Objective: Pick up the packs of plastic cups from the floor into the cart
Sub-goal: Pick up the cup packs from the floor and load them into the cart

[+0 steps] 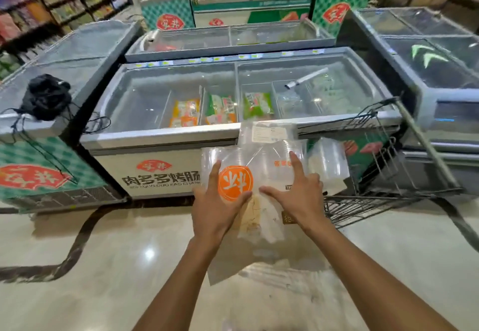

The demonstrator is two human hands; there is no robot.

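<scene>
Both forearms reach fwd; left hand [217, 201] & right hand [298, 195], fingers spread flat, press cup pack [248, 164] between them beside cart [383, 175], above floor [103, 266].

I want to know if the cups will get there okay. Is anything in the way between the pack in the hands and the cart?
Nothing visible blocks it. Both hands hold the pack of cups just left of the cart, with only open air between them.

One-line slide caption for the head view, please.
Both hands, left hand and right hand, lift clear cup packs beside the cart.
</scene>
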